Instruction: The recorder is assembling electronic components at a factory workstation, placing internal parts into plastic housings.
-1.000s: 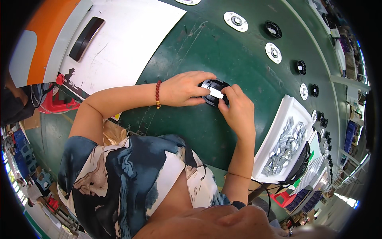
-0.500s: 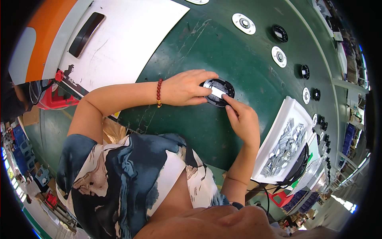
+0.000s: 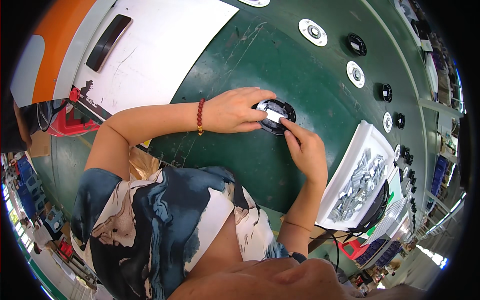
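Observation:
A round black housing [image 3: 289, 111] with a silvery rim lies at the middle of the green worktable. Set across its inside is a white rectangular piece [image 3: 274, 116]. My left hand [image 3: 237, 111], a red bead bracelet at its wrist, grips the housing from the left, with fingertips on its rim and near the white piece. From the right, my right hand [image 3: 306, 150] rests its index fingertip on the right end of the white piece. The right thumb is bent in by the housing's near edge, and the other fingers are curled.
Right of my hands stands a white tray [image 3: 334, 200] of small grey metal bars. Black cables [image 3: 375, 212] lie beside it. White oval plates [image 3: 313, 32] and black round housings [image 3: 356, 44] line the far green strip. A black oblong object [image 3: 109, 43] lies on a white sheet [image 3: 165, 35] at left.
The row of white plates and black housings on the far strip has shifted slightly right and nearer. Both my hands and the held housing have hardly moved.

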`<action>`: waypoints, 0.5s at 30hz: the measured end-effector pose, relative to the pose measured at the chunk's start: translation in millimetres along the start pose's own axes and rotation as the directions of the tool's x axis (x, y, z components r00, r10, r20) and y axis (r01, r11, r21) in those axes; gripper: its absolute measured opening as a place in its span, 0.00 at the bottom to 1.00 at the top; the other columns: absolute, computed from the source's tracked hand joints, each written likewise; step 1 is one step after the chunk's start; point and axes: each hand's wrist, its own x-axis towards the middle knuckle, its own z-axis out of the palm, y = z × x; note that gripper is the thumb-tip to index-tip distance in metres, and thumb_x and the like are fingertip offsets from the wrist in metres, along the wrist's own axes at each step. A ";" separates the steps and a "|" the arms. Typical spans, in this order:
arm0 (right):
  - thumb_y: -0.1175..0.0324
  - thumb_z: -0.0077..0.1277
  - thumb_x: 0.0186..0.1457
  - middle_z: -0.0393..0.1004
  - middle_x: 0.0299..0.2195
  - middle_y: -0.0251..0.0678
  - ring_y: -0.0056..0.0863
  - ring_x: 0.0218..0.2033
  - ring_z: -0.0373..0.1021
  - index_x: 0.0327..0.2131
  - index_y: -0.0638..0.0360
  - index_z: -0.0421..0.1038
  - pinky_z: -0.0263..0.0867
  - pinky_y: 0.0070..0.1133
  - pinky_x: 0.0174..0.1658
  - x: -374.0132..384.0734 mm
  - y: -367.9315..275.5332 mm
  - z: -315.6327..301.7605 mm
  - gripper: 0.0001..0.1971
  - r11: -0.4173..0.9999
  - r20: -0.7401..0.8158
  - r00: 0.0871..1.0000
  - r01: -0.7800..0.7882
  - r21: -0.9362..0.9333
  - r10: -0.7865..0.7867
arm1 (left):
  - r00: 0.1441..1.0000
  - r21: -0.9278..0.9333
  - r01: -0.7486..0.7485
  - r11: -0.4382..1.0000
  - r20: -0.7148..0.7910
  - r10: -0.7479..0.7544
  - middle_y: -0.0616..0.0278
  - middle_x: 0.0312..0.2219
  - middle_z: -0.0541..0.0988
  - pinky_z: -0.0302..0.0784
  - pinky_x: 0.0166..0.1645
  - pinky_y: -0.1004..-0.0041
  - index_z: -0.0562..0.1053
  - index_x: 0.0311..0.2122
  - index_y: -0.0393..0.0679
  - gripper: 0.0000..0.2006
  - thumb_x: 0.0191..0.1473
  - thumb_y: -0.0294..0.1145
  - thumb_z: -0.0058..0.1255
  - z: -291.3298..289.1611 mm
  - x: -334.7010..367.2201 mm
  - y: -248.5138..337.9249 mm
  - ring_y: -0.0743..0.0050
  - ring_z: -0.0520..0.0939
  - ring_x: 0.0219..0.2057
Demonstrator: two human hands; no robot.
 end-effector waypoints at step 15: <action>0.64 0.50 0.53 0.75 0.22 0.43 0.42 0.26 0.73 0.37 0.54 0.73 0.66 0.33 0.31 -56.0 138.1 -118.5 0.09 0.757 -0.615 0.645 -0.643 -0.116 0.453 | 0.992 -0.035 0.092 0.995 0.094 -0.089 0.47 0.53 0.66 0.67 0.56 0.57 0.66 0.57 0.44 0.36 0.39 0.33 0.66 -4.6 26.4 -2.3 0.46 0.70 0.53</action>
